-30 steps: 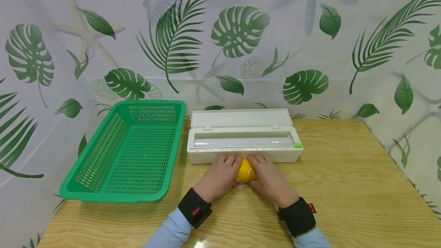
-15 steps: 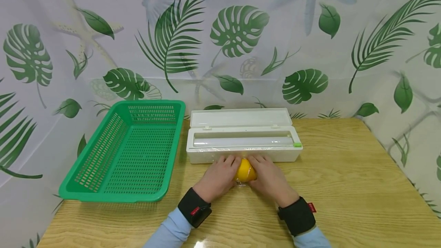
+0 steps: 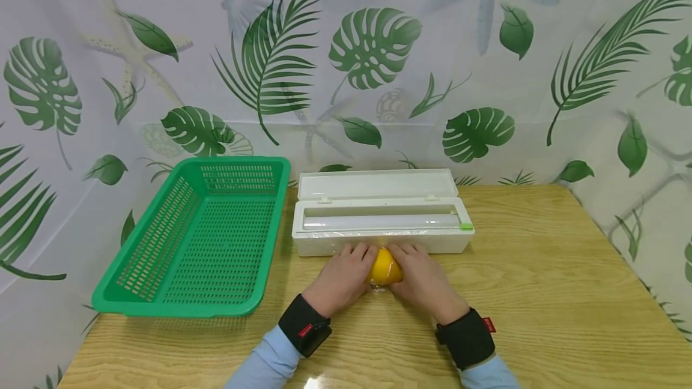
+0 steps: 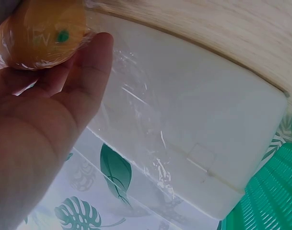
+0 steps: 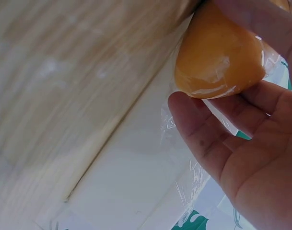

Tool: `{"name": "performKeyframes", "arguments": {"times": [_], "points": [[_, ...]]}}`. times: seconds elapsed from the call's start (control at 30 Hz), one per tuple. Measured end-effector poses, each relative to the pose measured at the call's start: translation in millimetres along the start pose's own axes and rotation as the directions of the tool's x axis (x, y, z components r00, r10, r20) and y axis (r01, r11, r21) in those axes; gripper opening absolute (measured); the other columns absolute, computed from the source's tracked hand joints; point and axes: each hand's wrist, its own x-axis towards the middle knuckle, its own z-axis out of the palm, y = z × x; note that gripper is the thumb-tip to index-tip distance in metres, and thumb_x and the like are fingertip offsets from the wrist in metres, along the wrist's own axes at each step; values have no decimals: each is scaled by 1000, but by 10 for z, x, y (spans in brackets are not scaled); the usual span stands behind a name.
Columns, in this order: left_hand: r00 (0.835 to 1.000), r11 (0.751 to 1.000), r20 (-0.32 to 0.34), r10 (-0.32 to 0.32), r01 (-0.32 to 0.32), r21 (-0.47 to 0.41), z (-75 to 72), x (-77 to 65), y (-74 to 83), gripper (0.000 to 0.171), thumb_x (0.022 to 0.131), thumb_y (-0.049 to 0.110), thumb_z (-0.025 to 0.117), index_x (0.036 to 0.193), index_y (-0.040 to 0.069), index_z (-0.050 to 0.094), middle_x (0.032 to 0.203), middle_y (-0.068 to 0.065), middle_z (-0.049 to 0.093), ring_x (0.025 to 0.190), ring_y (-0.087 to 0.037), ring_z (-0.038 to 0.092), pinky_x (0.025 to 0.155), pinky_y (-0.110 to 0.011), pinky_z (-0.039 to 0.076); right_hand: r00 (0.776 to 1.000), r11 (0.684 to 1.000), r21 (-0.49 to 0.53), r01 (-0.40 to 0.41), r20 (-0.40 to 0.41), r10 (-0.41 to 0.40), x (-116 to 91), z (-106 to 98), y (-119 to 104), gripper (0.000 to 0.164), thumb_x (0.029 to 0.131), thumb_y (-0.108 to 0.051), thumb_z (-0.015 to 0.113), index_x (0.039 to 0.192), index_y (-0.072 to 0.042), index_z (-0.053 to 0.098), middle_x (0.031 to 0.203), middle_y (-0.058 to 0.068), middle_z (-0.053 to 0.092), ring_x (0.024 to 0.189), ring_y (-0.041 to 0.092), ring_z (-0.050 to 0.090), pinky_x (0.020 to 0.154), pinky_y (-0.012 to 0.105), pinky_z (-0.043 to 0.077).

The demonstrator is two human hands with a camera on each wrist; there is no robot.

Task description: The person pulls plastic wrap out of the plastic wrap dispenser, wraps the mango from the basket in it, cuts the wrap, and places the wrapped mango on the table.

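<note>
Between both hands is an orange [image 3: 385, 268] covered in clear plastic wrap, close in front of a white cling film box. My left hand [image 3: 344, 275] holds its left side, fingers curled behind it; a green stem spot shows on the orange [image 4: 45, 36] in the left wrist view. From the other side my right hand [image 3: 423, 280] grips it, thumb and fingers around the wrapped orange [image 5: 217, 55]. A sheet of cling film [image 4: 136, 91] runs from the fruit up the front of the box [image 3: 449, 245]. The lid [image 3: 378, 185] stands open, with the film roll [image 3: 381, 222] lying inside.
A green plastic basket [image 3: 264, 245] with perforated sides stands on the left of the wooden table [image 3: 540, 293]. A green slider [image 3: 467, 227] sits at the box's right end. Behind the table hangs a leaf-patterned cloth [image 3: 400, 107].
</note>
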Motion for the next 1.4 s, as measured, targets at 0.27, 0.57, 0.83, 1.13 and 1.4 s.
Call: {"name": "performKeyframes", "arguments": {"times": [0.27,0.57,0.83,1.13,1.4], "points": [[1000,1000,5,-8,8,-6,-20,-4,3,62,76,28,74,125,5,43,111,-10,54,90,-24,49,73,-35,54,1000,1000,0,-4,15,4,5,3,4,65,63,-20,83,118,0,55,113,15,60,103,30,49,84,47,49],[1000,1000,0,-1,1,-1,-5,-3,2,63,76,29,74,125,5,44,111,-10,54,91,-24,50,73,-35,54,1000,1000,-5,-16,20,16,1,1,5,65,63,-20,82,118,0,54,115,15,60,104,31,48,85,48,49],[1000,999,-7,-1,0,-32,-11,-6,-8,62,77,26,73,126,5,43,115,-11,53,94,-25,50,75,-36,53,1000,1000,6,-9,9,9,-2,-3,1,65,63,-22,83,118,0,55,115,15,59,104,31,48,84,48,49],[1000,995,-20,-21,19,-102,2,-15,-29,69,78,25,72,131,2,35,117,-12,55,95,-26,50,79,-36,52,1000,999,51,-18,-9,19,12,12,19,64,62,-21,84,115,1,57,112,15,61,103,31,48,85,48,48],[1000,991,-18,-17,15,-137,-3,-21,-38,63,75,25,75,121,1,39,110,-11,56,92,-24,50,81,-32,50,996,987,132,-87,23,84,25,-3,30,74,59,-17,85,120,0,47,110,17,59,101,30,50,85,48,48]]}}
